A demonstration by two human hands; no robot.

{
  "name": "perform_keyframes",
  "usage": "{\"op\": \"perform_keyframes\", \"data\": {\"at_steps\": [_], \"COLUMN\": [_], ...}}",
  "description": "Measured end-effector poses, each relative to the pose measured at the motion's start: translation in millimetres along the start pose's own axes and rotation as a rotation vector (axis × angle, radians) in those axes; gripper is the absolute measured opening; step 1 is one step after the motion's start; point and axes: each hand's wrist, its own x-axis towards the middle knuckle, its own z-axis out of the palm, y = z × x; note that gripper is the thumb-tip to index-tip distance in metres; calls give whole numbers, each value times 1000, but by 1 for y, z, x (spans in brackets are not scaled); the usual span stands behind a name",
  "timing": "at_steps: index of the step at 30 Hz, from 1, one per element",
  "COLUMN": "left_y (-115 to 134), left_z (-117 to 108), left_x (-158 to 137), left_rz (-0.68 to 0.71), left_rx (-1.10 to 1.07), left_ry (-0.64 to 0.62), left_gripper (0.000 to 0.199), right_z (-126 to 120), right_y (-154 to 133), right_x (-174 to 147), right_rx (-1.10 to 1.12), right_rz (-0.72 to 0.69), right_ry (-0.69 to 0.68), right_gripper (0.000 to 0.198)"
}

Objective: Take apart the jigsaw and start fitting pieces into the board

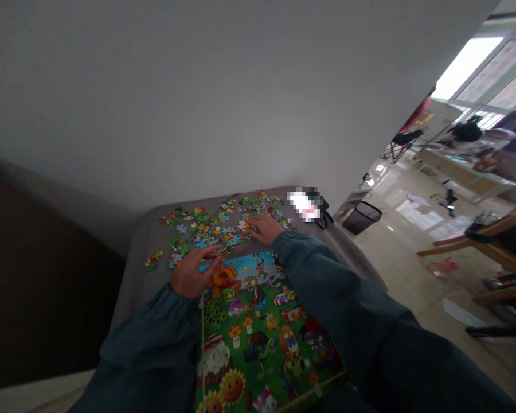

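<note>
My left hand (194, 272) pinches a small strip of joined jigsaw puzzle pieces (226, 250) between thumb and fingers, just above the top edge of a picture sheet. Farther right, my right hand (264, 229) has its fingers bent down among the loose puzzle pieces (202, 218). An orange-yellow bit shows at its fingertips, but whether they grip it is hidden. The colourful picture sheet (258, 315), with cartoon plants, sunflowers and a pumpkin on green, lies nearest me, partly under my forearms.
Loose pieces cover the far part of a grey cloth-covered surface (144, 229) against a pale wall (223, 103). A blurred-out white and black item (305, 205) lies at its far right corner. On the floor stand a dark bin (361, 218) and a wooden chair (494, 244).
</note>
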Motion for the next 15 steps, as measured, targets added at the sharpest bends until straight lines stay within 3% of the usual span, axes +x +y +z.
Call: {"op": "perform_keyframes", "data": {"at_steps": [6, 15], "left_y": [-1, -2], "left_z": [2, 2], "left_x": [1, 0], "left_rz": [-5, 0], "left_rx": [3, -8], "left_ry": [6, 4], "left_gripper": [30, 29], "right_z": [8, 2], "right_y": [-18, -15], "right_x": [27, 46], "right_rx": [-9, 16], "right_rz": [73, 182], "right_ry": [-37, -28], "right_gripper": [30, 30]}}
